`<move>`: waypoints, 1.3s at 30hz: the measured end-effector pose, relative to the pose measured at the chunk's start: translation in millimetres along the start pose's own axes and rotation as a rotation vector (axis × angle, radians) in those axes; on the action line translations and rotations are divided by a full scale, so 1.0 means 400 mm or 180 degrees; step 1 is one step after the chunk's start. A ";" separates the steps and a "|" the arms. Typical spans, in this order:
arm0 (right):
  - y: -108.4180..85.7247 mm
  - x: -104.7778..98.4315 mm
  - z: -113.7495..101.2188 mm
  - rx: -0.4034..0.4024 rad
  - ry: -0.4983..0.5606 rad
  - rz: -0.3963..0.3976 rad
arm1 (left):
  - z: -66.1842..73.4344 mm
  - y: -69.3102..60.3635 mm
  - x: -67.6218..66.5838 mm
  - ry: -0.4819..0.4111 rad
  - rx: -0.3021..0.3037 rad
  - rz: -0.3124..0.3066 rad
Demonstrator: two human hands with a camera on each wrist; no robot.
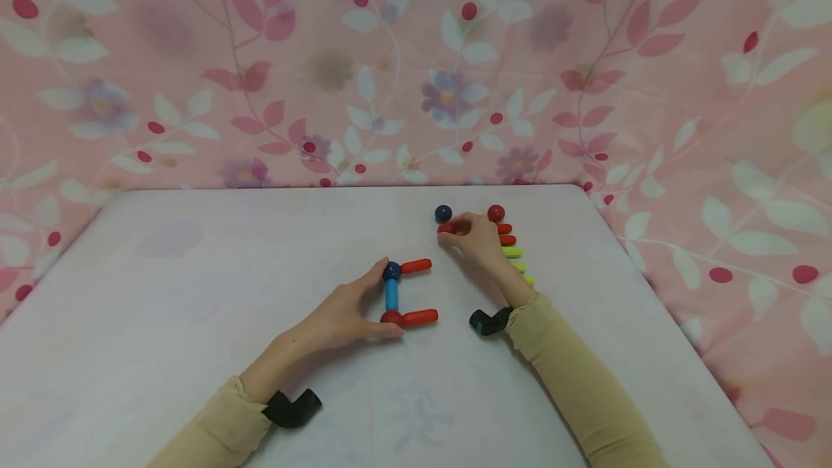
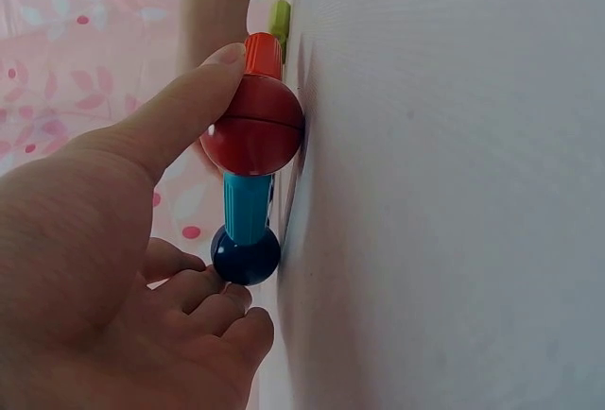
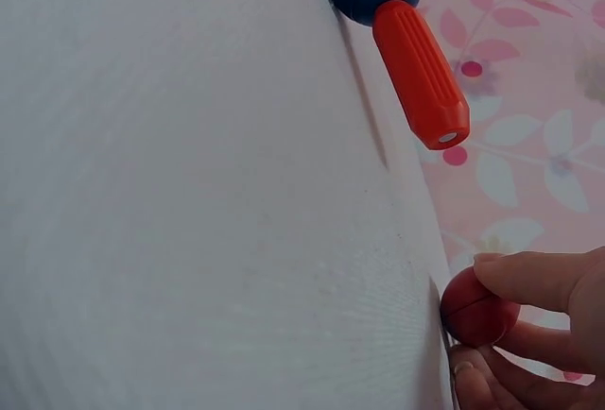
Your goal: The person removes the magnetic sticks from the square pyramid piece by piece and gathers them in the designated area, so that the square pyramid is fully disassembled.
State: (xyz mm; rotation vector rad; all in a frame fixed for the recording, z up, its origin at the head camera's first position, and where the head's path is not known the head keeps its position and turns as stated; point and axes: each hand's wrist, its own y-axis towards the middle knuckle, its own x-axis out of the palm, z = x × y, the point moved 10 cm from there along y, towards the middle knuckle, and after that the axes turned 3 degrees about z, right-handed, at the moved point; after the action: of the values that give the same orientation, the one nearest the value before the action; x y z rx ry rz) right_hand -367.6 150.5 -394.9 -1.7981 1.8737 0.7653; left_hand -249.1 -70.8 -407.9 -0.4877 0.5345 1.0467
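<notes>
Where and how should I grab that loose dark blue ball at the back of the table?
Probably pinch the dark blue ball round its middle, coming down from the left: it's round with no handle, and its left side looks free. The right hand and the red ball it pinches crowd the near side.

A pink backdrop printed with white and pink leaves, flowers and red dots rises behind a white tabletop.
</notes>
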 end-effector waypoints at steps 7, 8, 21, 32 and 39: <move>-0.003 0.002 0.003 0.0010 0.0061 -0.0008 | 0.003 -0.002 -0.001 0.0001 0.0009 -0.0007; -0.004 0.002 0.004 0.0017 0.0067 -0.0016 | 0.004 -0.002 -0.001 0.0000 0.0013 -0.0007; -0.004 0.001 0.008 0.0111 0.0090 -0.0090 | 0.008 -0.003 -0.003 -0.0009 0.0041 -0.0010; -0.009 -0.071 -0.028 0.0115 0.0121 0.0133 | 0.008 0.000 -0.002 -0.0007 0.0044 -0.0018; -0.068 -0.087 -0.119 -0.0192 0.0256 0.0017 | 0.003 0.000 -0.002 -0.0030 0.0007 -0.0022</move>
State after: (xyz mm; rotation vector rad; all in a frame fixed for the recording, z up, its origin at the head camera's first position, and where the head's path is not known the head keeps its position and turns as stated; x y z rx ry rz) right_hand -335.1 145.7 -338.8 -1.8874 1.9261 0.7697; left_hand -249.3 -70.5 -406.5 -0.4822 0.5251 1.0412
